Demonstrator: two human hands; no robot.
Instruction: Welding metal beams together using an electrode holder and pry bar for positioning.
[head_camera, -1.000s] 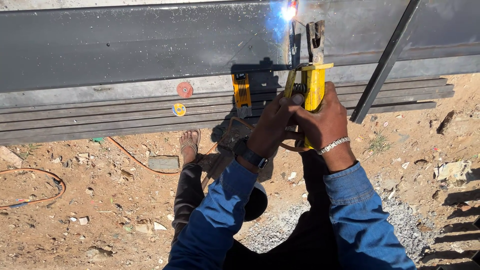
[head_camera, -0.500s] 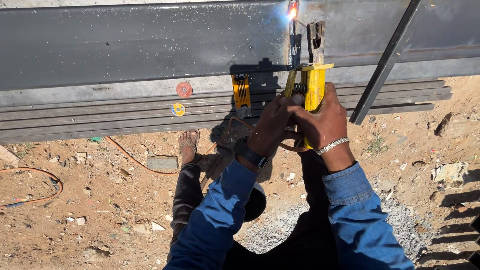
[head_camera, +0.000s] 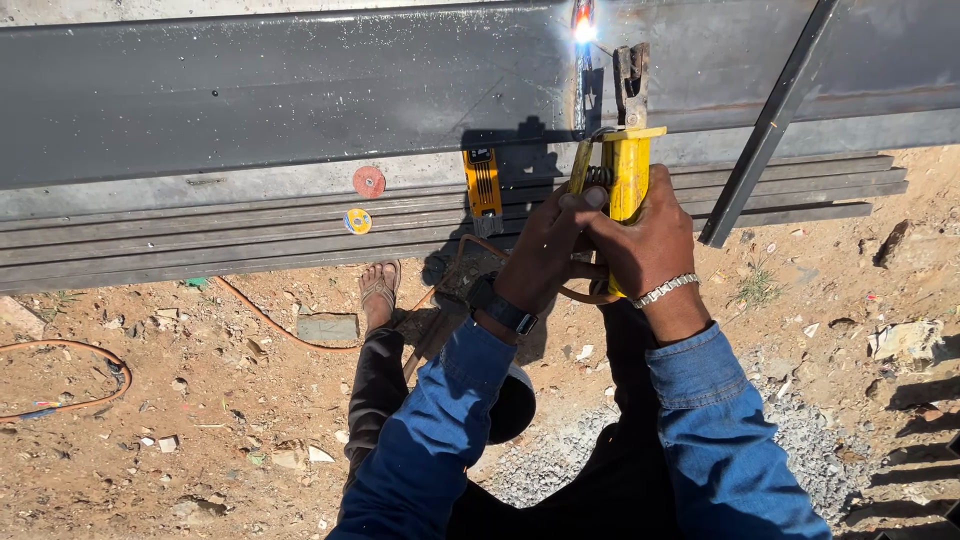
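Both my hands, left (head_camera: 545, 250) and right (head_camera: 650, 240), grip the yellow holder (head_camera: 628, 175); its rod (head_camera: 583, 80) glows white at the grey beam (head_camera: 250, 90).

This is an open-air welding site, not a room. Long grey steel beams (head_camera: 250, 100) lie on stacked metal bars (head_camera: 200, 235) over bare red earth (head_camera: 150, 440) with stones and gravel (head_camera: 800, 430). An orange cable (head_camera: 60, 350) runs over the ground, a bright welding spark (head_camera: 583, 28) burns on the steel, and strong sun gives hard shadows.
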